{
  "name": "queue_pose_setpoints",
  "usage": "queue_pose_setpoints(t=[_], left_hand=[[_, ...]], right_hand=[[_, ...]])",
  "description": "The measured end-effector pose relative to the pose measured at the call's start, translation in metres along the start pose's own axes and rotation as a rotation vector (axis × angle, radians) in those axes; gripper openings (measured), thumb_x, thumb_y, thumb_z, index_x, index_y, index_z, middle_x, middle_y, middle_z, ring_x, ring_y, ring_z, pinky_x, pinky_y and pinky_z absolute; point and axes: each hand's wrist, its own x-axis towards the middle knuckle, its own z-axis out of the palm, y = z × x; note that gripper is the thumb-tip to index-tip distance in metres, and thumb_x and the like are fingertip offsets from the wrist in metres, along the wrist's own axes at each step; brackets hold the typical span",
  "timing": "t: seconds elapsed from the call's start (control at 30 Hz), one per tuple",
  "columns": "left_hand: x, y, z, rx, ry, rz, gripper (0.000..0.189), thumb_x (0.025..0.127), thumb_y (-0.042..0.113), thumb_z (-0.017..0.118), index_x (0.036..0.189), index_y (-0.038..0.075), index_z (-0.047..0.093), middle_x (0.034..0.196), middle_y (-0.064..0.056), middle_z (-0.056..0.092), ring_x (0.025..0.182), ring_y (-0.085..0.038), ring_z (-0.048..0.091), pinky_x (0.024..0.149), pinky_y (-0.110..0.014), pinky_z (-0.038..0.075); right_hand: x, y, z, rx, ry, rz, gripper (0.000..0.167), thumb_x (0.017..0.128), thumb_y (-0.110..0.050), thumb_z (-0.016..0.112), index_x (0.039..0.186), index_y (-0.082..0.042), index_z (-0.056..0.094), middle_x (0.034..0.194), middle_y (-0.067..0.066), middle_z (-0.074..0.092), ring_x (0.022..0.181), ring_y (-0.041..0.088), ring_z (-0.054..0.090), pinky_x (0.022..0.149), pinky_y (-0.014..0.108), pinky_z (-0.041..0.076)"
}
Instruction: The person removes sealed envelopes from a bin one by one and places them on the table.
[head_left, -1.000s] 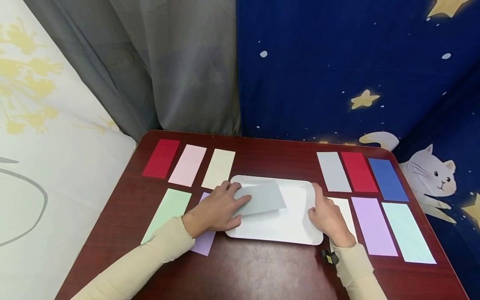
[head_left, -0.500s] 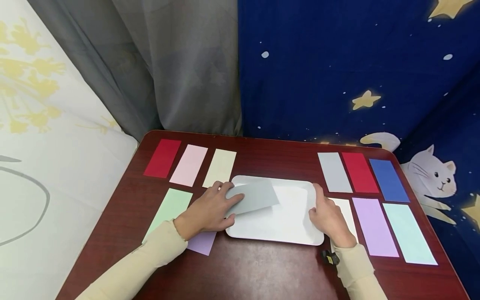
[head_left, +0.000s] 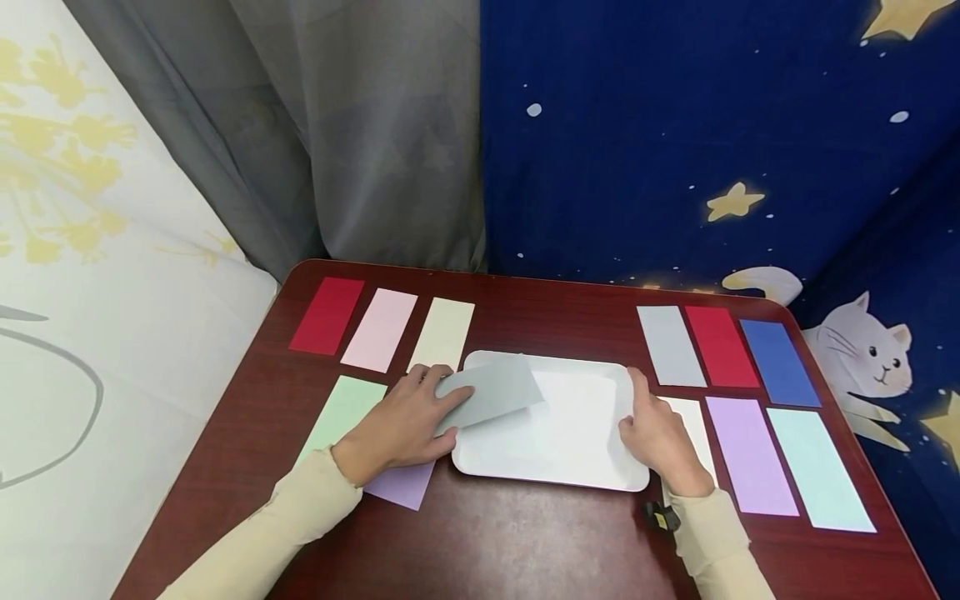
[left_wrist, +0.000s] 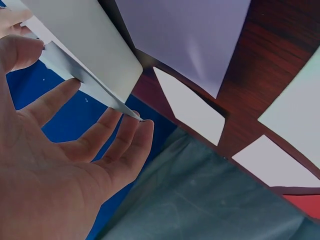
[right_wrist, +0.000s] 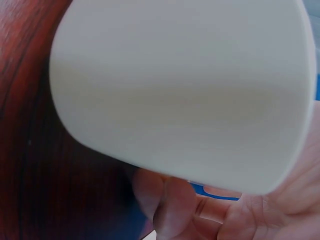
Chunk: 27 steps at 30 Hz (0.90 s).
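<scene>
My left hand [head_left: 396, 425] holds a grey-blue paper card [head_left: 495, 393] by its edges, thumb at one side and fingertips at the other. The card slants over the left part of a white tray [head_left: 573, 454]. In the left wrist view the card [left_wrist: 82, 77] shows nearly edge-on against the fingertips. At the tray's right end my right hand [head_left: 663, 442] grips the rim. In the right wrist view its curled fingers [right_wrist: 175, 200] lie at the edge of the tray [right_wrist: 185, 130]. Part of a purple card [head_left: 405, 485] lies under the left hand and forearm.
Left on the dark red table [head_left: 480, 542] lie red [head_left: 327, 315], pink [head_left: 379, 330], cream [head_left: 442, 332] and green cards [head_left: 347, 408]. On the right are grey [head_left: 671, 345], red [head_left: 722, 346], blue [head_left: 780, 362], white [head_left: 692, 423], purple [head_left: 752, 455] and mint cards [head_left: 821, 468].
My left hand has slid to the left with the grey-blue card, which now covers less of the tray's middle. The right hand and the tray stay put.
</scene>
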Motion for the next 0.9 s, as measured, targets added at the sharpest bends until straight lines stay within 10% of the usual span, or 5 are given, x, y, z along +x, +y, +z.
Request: queue_pose_setpoints(t=[0.67,0.9], left_hand=[[-0.017,-0.009,0.001,-0.032,0.012,-0.093,0.052,0.092,0.027,0.073,0.142,0.011,0.072,0.135,-0.027,0.062,0.11,-0.043,0.059,0.092,-0.051,0.054],[-0.024,-0.011,0.001,-0.049,-0.035,-0.151,0.053,0.093,0.028,0.073,0.144,0.011,0.071,0.138,-0.027,0.061,0.115,-0.044,0.06,0.095,-0.052,0.056]], right_hand=[[0.0,-0.002,0.0,0.007,-0.005,0.005,0.078,0.096,0.001,0.059,0.165,0.004,0.024,0.106,0.037,0.069,0.06,0.029,0.056,0.058,0.047,0.048],[0.0,0.0,0.001,0.007,-0.005,0.006,0.078,0.095,0.001,0.059,0.165,0.005,0.024,0.088,0.026,0.068,0.057,0.027,0.053,0.056,0.045,0.045]])
